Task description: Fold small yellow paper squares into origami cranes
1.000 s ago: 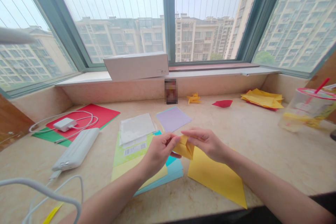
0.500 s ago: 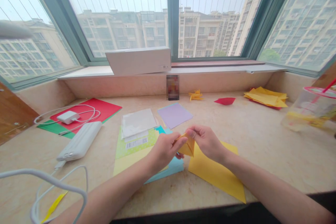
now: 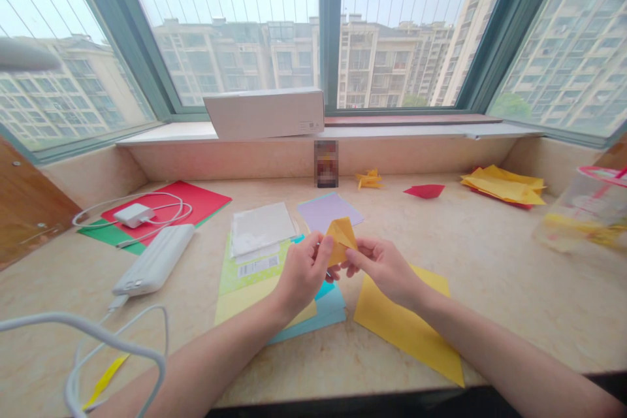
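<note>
Here, at the lower left of the frame, one white cable (image 3: 73, 339) loops over the worktop (image 3: 490, 261). Above it lie one white power bank (image 3: 154, 268) and one white charger (image 3: 133, 214), the charger resting on a red sheet (image 3: 196, 199).

Toward the centre, the left hand (image 3: 301, 274) comes in on a bare forearm from the lower left. Its fingers are curled and its thumb pinches the left edge of one folded yellow paper (image 3: 339, 238). The paper is held in the air at the centre of the frame, in front of a lilac sheet (image 3: 328, 210), with its point up. The right hand (image 3: 385, 268) reaches in from the lower right and grips the paper's lower right side with its fingertips. One flat yellow sheet (image 3: 406, 326) lies under that wrist.

Further right are one red folded piece (image 3: 425, 191), one yellow pile (image 3: 504, 184) and one clear cup (image 3: 582, 219).

Half a second ago the folded paper sat lower between the hands, with its point down.
</note>
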Demonstrator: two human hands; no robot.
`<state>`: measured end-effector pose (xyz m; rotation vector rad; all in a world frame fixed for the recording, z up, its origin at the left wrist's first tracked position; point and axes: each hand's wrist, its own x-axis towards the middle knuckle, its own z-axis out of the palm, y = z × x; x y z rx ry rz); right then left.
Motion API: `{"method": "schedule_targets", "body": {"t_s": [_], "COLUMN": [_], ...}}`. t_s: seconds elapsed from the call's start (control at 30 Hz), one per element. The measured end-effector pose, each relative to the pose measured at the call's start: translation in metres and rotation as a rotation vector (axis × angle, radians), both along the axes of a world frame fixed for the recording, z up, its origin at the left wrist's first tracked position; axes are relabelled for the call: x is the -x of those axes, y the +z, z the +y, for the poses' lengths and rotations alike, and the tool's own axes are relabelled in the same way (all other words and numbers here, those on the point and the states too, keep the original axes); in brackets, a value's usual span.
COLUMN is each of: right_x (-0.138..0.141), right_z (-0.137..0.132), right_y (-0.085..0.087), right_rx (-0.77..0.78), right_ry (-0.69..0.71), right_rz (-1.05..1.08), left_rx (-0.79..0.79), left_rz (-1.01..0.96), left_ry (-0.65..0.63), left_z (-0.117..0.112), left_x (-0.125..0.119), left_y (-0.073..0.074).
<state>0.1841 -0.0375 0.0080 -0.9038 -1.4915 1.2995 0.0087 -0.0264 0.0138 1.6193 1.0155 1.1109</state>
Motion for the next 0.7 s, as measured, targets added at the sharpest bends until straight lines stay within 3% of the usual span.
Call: {"method": "schedule_targets", "body": {"t_s": [0.33,0.57,0.7], "right_x": [0.001,0.004,0.003], "right_z": [-0.004,-0.006,-0.001], "right_y": [0.002,-0.001,-0.005], "right_rx": [0.023,0.022,-0.157], "right_ry": [0.114,-0.024,-0.173], "right_rz": [-0.087,-0.181,-0.326], "left_rx": [-0.032,0.076,0.112], "left_rz": [0.098,0.009,0.065], "left_ry": [0.015,-0.109,-0.129], "left_z": [0.002,0.005,0.014], "left_x": [0.001,-0.001,0.001], "left_y": [0.000,-0.002,-0.003]}}
